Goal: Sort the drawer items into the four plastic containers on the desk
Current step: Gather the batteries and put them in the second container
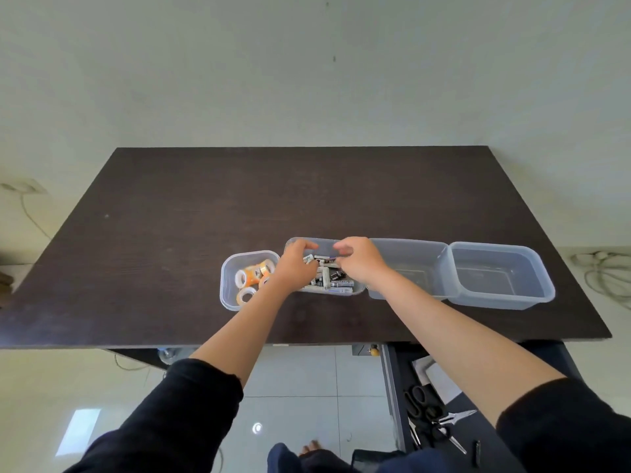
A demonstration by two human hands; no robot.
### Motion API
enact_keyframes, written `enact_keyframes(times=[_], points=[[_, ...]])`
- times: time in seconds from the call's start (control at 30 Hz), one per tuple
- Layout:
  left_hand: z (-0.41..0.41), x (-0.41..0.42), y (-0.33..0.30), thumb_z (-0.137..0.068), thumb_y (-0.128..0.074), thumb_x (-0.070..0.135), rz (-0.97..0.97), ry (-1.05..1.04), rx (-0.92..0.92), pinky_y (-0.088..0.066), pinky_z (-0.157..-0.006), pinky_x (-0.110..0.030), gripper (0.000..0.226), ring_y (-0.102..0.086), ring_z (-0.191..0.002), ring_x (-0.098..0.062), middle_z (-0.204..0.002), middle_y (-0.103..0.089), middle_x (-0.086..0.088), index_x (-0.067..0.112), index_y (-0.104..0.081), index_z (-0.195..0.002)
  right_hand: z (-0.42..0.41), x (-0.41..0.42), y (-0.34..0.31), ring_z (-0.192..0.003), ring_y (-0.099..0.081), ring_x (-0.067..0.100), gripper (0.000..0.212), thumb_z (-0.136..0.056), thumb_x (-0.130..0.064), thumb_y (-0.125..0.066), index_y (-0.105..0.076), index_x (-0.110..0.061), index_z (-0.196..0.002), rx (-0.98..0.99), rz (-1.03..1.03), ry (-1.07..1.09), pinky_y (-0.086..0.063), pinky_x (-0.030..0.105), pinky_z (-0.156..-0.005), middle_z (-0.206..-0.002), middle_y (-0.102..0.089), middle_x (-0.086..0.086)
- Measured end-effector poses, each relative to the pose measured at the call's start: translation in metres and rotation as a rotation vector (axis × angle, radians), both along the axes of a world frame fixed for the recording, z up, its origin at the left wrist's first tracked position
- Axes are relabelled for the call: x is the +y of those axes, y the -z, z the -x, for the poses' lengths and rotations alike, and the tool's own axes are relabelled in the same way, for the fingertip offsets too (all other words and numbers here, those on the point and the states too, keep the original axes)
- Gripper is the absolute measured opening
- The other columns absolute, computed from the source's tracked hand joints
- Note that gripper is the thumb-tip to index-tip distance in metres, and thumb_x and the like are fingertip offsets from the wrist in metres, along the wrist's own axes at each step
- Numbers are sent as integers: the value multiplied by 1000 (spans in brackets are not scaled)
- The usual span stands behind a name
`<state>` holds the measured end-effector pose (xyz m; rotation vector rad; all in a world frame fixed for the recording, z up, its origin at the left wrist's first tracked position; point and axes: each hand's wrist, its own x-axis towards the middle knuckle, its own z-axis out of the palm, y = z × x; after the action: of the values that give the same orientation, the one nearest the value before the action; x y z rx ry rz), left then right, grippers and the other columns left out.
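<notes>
Four clear plastic containers stand in a row near the desk's front edge. The small leftmost container point(228, 268) holds several tape rolls point(254, 272). The second container point(307, 241) holds several batteries point(336, 285). The third container point(415, 249) and the fourth container point(502, 256) hold nothing. Both hands reach into the battery container. My left hand point(293, 268) has its fingers curled on a battery at its fingertips. My right hand point(360, 264) pinches another battery against the pile.
The dark desk point(170, 233) stands against a pale wall. Below its front edge at the lower right, an open drawer point(392, 387) holds black-handled scissors point(421, 406), white paper point(437, 380) and a small black item point(476, 452). Cables lie on the floor at both sides.
</notes>
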<state>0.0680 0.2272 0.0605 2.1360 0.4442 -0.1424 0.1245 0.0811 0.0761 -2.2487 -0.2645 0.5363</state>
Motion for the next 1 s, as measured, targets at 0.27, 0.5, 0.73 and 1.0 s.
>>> enact_keyframes(times=[0.27,0.5,0.73,1.0], points=[[16,-12,0,-92,-50,6,23,-130,-193,-42,-96,-25,24,-53,-116,-14,-120,-61,-2,10,-58,-115,-1,-28,-7,-98,-66,15,25,-85,-4,-62,-67,-14,-108,-19,-115,-51,-51,31,-93,-106,-70,4],[45,-77,7,-90,-55,8,50,-178,-233,-43,-86,-19,17,-57,-101,-10,-106,-62,4,13,-62,-105,20,-87,-8,-89,-67,17,23,-84,-8,-68,-68,-13,-106,21,-118,-148,-53,29,-86,-92,-68,2],[76,-177,37,-87,-55,7,69,-148,-112,-46,-82,-22,19,-61,-94,-15,-106,-64,-1,11,-64,-103,43,-175,14,-75,-72,15,18,-83,-10,-70,-67,-17,-99,223,-63,-323,-57,22,-65,-87,-73,9],[122,-279,103,-88,-58,13,70,-8,237,-45,-87,-21,23,-60,-104,-18,-116,-58,-5,13,-62,-110,88,-287,108,-83,-65,13,22,-79,-10,-64,-72,-18,-97,347,242,-431,-50,22,-71,-93,-71,1]])
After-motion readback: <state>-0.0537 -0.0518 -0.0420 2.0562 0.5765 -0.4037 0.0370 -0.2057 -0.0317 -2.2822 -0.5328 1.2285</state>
